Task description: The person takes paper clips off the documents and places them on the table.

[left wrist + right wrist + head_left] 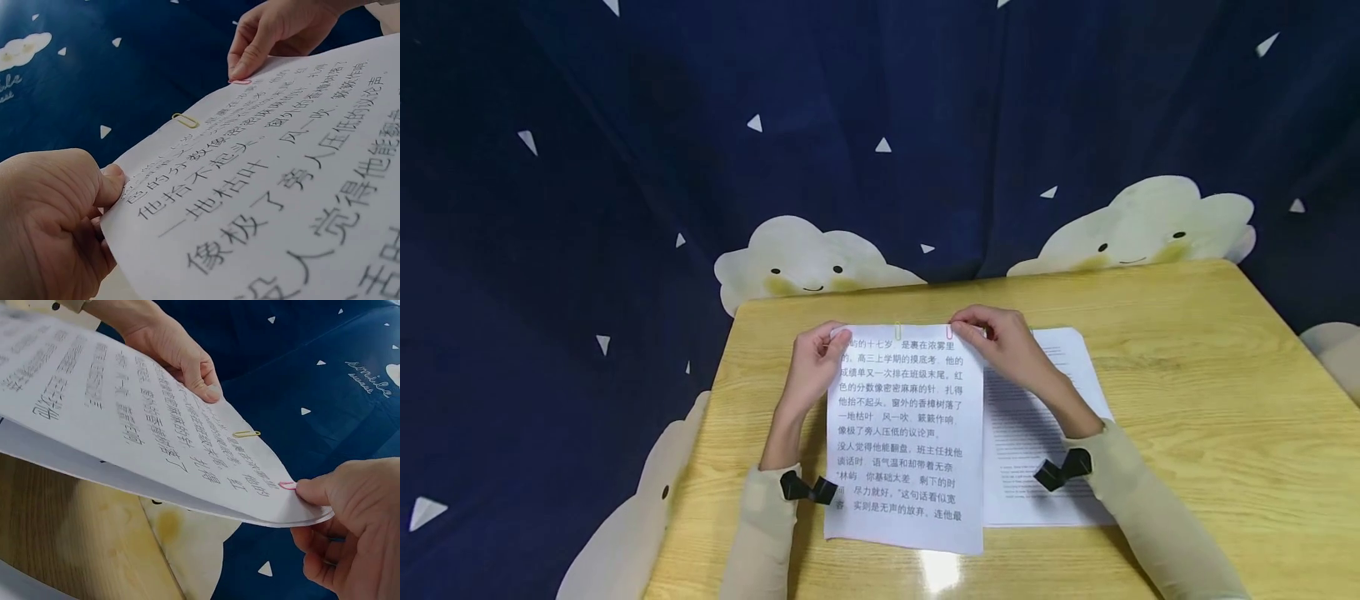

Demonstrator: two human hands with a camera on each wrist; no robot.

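A stack of printed paper sheets [904, 433] is held up over the table, its text facing the head camera. My left hand [811, 360] pinches the stack's upper left corner, thumb in front. A yellow paper clip [185, 120] sits on the top edge between the hands. Near the upper right corner is a pink paper clip [287, 485]. My right hand [1011, 342] pinches the top edge there, with the thumb tip against the pink clip's outer end and the other fingers behind the sheets. In the right wrist view the layers bow apart lower down.
A second set of printed sheets [1052, 442] lies on the wooden table [1195, 375], partly covered by the raised stack and right arm. Behind the table hangs a dark blue cloth [880, 100] with white triangles and smiling clouds.
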